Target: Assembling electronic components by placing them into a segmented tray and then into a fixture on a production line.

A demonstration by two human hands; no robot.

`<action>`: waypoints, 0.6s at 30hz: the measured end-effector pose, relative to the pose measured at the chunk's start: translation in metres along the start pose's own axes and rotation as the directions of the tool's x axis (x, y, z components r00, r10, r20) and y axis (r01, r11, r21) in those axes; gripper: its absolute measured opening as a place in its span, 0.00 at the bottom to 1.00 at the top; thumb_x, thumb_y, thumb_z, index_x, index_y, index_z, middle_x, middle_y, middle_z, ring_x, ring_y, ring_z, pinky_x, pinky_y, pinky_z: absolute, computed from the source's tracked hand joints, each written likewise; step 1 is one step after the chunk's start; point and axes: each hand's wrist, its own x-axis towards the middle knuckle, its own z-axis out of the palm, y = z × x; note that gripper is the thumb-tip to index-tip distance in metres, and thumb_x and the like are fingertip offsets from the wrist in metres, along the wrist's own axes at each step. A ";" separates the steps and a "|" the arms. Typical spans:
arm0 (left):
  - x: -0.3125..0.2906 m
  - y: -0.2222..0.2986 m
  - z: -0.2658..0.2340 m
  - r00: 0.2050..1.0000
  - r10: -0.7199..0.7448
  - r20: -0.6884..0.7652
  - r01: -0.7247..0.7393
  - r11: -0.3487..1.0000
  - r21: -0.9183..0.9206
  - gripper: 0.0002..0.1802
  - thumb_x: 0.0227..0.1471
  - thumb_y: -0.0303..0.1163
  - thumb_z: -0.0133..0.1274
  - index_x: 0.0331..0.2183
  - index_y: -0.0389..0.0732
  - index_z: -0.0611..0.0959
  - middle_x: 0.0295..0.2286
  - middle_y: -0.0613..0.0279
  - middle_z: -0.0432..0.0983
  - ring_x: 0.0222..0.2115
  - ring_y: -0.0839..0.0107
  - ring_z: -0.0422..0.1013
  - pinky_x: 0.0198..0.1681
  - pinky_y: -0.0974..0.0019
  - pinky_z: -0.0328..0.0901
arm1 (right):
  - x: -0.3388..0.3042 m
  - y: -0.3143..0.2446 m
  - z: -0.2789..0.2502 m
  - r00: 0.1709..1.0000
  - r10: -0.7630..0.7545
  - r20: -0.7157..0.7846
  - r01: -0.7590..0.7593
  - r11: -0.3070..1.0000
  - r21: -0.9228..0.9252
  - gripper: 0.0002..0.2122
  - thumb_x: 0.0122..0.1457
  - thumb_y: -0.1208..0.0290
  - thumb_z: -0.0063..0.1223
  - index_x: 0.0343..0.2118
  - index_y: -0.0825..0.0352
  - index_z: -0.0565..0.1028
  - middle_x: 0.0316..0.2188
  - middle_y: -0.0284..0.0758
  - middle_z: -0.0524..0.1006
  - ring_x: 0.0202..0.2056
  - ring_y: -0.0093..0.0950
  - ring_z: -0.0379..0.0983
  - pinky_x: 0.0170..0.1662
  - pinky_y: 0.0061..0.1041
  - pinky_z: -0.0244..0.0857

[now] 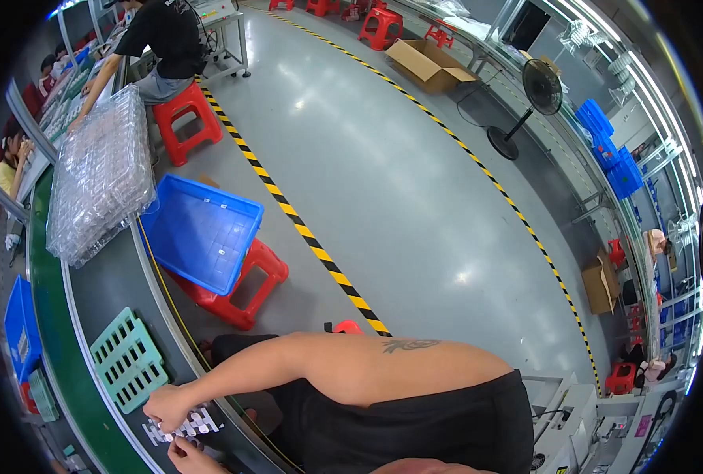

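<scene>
1. two-handed, working over small white pieces (204,421) on the dark conveyor (107,276), just beside the green slotted tray (127,317).
2. curling the right hand (170,405) down at the pieces; being unable to tell finger opening or any hold.
3. bending the left hand (193,457) near the pieces; likewise being unable to confirm anything held.
4. noting a blue bin (205,229) on a red stool (271,257), beside the conveyor.

On the bench (103,278), a single tray (129,317) lies between the left and right edges, with small parts (203,422) just below it toward the bench's lower end and a stack of trays (103,174) farther up. Beside the right edge, a tub (201,229) sits on a stool (263,267); a bin (21,316) lies past the left edge.
</scene>
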 end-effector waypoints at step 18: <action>0.009 -0.003 0.001 0.992 0.064 0.105 -0.040 0.976 -0.212 0.12 0.59 0.34 0.54 0.39 0.36 0.77 0.33 0.62 0.76 0.32 0.74 0.72 0.32 0.71 0.69 | -0.004 -0.001 -0.009 0.999 0.041 -0.025 -0.038 0.993 0.114 0.08 0.42 0.65 0.58 0.25 0.60 0.82 0.27 0.34 0.82 0.34 0.36 0.79 0.36 0.37 0.71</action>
